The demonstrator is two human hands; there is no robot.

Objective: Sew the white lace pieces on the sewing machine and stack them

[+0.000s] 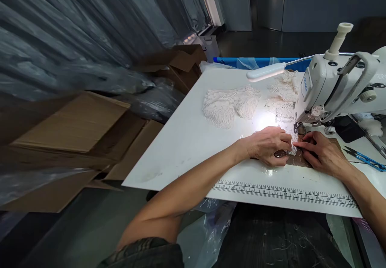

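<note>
A strip of white lace [292, 149] lies under the presser foot [298, 128] of a white sewing machine [319, 85]. My left hand [271, 145] is closed on the lace's left edge, its fingers bent and pressed together just in front of the foot. From the other side, my right hand [324, 153] reaches in with fingers stretched and apart, its index fingertip touching the lace's right edge. Brown plate [298, 160] shows beneath both hands. More lace [282, 93] is heaped behind the foot. Part of the strip is hidden by my left fingers.
Another lace piece [230, 104] rests on the white table [181, 147]. A lamp [265, 73] hangs over the work. Blue thread snips [366, 158] lie at right, near a black object [349, 128]. A printed ruler [283, 191] runs along the front edge. Cardboard boxes [72, 123] stand left.
</note>
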